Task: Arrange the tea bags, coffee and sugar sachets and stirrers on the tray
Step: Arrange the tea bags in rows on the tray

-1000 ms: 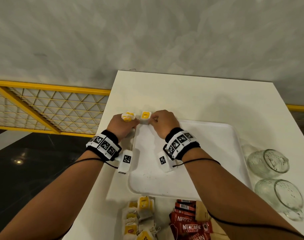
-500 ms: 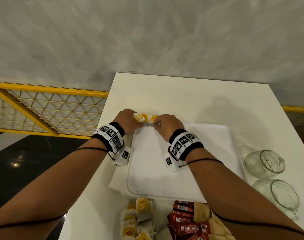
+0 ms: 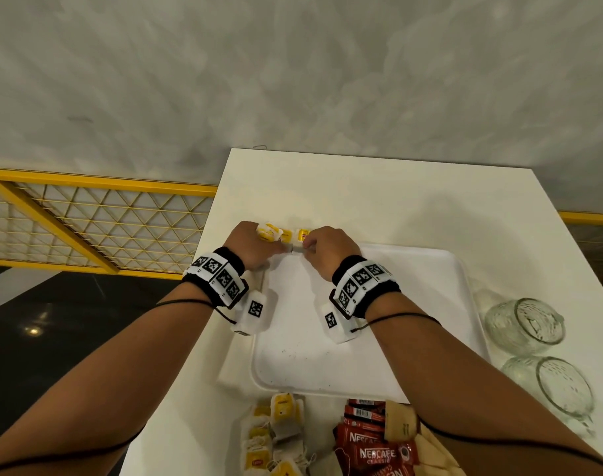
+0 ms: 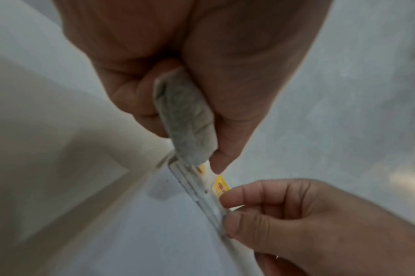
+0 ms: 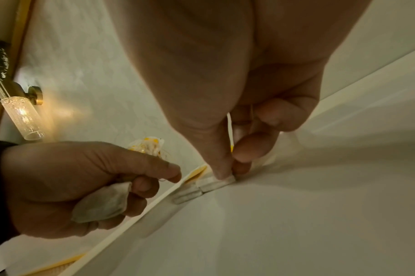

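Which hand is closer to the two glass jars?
Right. The right hand is over the tray's far edge, on the side of the glass jars; the left hand is farther away, at the tray's far left corner.

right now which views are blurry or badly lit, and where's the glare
Head view: sharp, evenly lit, edges bowed by the wide lens, soft arm shadows on the tray. Left wrist view: soft, the left hand close and blurred. Right wrist view: dim, warm glare from the wall lamp.
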{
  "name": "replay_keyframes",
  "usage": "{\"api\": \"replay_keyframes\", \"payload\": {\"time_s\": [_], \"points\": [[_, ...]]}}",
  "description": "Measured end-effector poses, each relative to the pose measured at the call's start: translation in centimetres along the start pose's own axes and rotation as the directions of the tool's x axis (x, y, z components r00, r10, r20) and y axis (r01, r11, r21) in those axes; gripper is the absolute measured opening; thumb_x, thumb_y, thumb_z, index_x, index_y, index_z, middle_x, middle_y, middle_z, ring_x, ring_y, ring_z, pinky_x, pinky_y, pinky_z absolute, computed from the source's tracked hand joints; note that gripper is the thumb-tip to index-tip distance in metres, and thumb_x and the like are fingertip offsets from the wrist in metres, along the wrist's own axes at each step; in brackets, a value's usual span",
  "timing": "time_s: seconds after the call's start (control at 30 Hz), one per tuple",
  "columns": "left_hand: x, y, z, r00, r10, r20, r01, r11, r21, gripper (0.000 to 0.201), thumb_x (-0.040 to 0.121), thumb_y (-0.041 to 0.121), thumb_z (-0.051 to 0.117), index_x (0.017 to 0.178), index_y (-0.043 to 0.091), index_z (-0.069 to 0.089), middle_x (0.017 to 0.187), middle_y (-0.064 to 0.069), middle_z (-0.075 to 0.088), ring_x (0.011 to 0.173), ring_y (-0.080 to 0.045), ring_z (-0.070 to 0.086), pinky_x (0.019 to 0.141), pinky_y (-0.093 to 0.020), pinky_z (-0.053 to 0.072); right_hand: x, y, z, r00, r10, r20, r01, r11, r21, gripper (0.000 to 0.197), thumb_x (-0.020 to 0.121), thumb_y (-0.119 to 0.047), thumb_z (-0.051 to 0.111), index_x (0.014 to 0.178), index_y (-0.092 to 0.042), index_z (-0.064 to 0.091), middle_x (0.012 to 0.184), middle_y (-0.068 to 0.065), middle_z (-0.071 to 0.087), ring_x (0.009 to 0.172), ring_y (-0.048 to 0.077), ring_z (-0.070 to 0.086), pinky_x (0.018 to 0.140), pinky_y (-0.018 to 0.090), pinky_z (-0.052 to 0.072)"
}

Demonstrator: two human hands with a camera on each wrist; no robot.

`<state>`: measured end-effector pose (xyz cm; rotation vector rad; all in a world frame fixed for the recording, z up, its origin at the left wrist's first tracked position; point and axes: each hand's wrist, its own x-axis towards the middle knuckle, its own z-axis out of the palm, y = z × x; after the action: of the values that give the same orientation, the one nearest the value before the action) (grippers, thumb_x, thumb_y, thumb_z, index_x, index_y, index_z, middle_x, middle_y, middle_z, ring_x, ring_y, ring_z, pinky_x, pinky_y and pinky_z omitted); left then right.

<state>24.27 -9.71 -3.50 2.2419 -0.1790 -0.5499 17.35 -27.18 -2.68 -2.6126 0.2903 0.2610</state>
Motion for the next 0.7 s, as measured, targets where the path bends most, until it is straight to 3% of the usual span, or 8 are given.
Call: {"api": "replay_keyframes", "payload": {"time_s": [0.13,0.23,0.3,0.4,0.5,0.6,0.7], "points": [[-0.9,0.1,-0.2,0.999,-0.022,-0.047,0.006,0.950,-0.313,0.023,0.079,0.023,0.082,0.067,0.011,0.066,0.059,0.001,0.060,0.053,-0.017,0.053,0.052,-0.026,0.042,-0.9,0.1,-0.6,0.999,-0.022,-0.043,0.029,0.985,0.169,0.025,0.092,-0.028,0.067,0.115,-0.020,0.071,0.111,0.003,0.072,0.101,0.023,0.066,0.088,0.032,0.051],[-1.6,0.8,-0.1,0.999,-0.037,-0.016,0.024,0.873,-0.487,0.028,0.080,0.025,0.081,0.063,0.015,0.062,0.058,0.000,0.057,0.051,-0.016,0.047,0.050,-0.024,0.037,-2.8,-0.7,-1.7,0.991,-0.134,-0.017,0.130,0.908,0.399,0.011,0.094,-0.025,0.066,0.093,-0.021,0.076,0.083,0.004,0.070,0.067,0.015,0.062,0.068,0.025,0.047],[-2.0,1.3,0.0,0.998,-0.045,0.043,0.062,0.813,-0.579,0.027,0.074,0.036,0.082,0.070,0.016,0.065,0.064,-0.001,0.058,0.056,-0.016,0.050,0.055,-0.026,0.040,-4.3,-1.4,-2.2,0.976,-0.213,0.036,0.166,0.847,0.505,0.015,0.096,-0.026,0.066,0.083,-0.027,0.073,0.077,0.008,0.068,0.055,0.013,0.058,0.060,0.022,0.047],[-2.7,2.0,0.6,0.995,-0.029,0.093,0.085,0.731,-0.677,0.031,0.074,0.042,0.079,0.083,0.014,0.070,0.066,0.001,0.058,0.059,-0.015,0.053,0.058,-0.027,0.043,-5.8,-1.8,-2.1,0.964,-0.257,0.063,0.176,0.801,0.572,0.016,0.096,-0.031,0.068,0.093,-0.017,0.076,0.087,0.015,0.072,0.056,0.013,0.060,0.063,0.028,0.052],[-3.8,2.7,1.5,0.990,0.007,0.141,0.096,0.699,-0.709,0.024,0.086,0.038,0.074,0.083,0.014,0.068,0.066,0.000,0.057,0.060,-0.016,0.054,0.058,-0.027,0.045,-6.7,-1.5,-1.3,0.976,-0.217,0.011,0.169,0.794,0.584,0.026,0.095,-0.031,0.068,0.096,-0.005,0.071,0.087,0.020,0.071,0.056,0.015,0.061,0.063,0.035,0.052],[-4.3,2.8,1.9,0.985,-0.017,0.173,0.140,0.671,-0.728,0.020,0.093,0.034,0.067,0.088,0.015,0.065,0.068,0.000,0.060,0.059,-0.015,0.059,0.054,-0.025,0.049,-7.0,-0.8,-0.9,0.989,-0.150,-0.007,0.120,0.762,0.637,0.023,0.093,-0.025,0.071,0.089,-0.003,0.068,0.090,0.018,0.072,0.055,0.015,0.060,0.060,0.030,0.049],[-4.8,2.6,1.8,0.985,-0.041,0.170,0.155,0.648,-0.746,0.016,0.095,0.032,0.064,0.097,0.015,0.064,0.076,0.000,0.066,0.064,-0.014,0.065,0.054,-0.025,0.053,-7.6,0.0,-1.1,0.994,-0.109,0.027,0.062,0.733,0.677,0.016,0.091,-0.020,0.073,0.090,-0.005,0.068,0.089,0.014,0.074,0.056,0.014,0.060,0.050,0.017,0.044]]}}
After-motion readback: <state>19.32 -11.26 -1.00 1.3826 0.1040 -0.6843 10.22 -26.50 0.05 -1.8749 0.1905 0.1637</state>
